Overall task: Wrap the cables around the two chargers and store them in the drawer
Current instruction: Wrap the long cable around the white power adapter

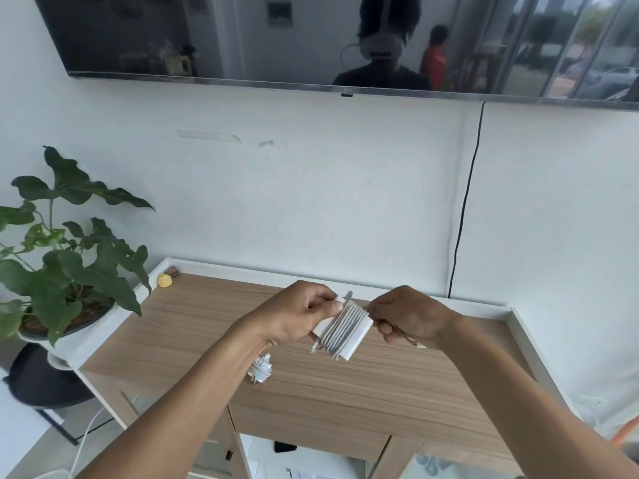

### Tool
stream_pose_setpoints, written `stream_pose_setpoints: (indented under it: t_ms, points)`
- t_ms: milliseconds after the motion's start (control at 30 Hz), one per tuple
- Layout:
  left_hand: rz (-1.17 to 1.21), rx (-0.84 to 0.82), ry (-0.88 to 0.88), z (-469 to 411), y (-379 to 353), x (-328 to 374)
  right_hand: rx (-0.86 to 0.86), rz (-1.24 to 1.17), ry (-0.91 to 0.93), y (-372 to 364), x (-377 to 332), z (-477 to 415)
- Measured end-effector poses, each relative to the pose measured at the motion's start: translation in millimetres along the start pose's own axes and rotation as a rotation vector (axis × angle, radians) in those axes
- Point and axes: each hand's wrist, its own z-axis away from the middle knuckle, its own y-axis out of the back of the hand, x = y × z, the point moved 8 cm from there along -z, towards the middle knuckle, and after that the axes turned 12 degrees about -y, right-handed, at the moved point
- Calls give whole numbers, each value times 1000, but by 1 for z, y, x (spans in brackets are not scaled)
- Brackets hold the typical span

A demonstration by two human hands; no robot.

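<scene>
prog: 1st charger point(261, 370) wrapped, lies on cabinet top point(380, 392) | 2nd charger point(360, 335) held above it, cable point(339, 323) looks nearly wound | we grip it w/ left hand point(297, 312), right hand point(404, 316) pinches cable end | todo: both into drawer

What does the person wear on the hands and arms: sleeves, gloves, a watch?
Nothing shows. The left hand and right hand are bare, without gloves. The left forearm and right forearm are uncovered to the picture's edge: no sleeve, watch or bracelet in view.
</scene>
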Motion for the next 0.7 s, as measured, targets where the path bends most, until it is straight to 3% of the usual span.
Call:
stream_pose_setpoints:
  t_ms: [200,300,400,567,700]
  points:
    - [-133,41,42,4,-5,-13,-94,-169,-59,-3,-3,2]
    - [-194,112,50,7,-2,-21,-36,-196,-3,3,-8,11]
    - [-112,249,77,6,2,-26,111,-209,95,-1,-11,21]
    - [59,453,118,2,3,-28,535,-50,347,-4,-13,43]
    - [224,515,138,0,-6,-32,697,-60,469,-3,-10,50]
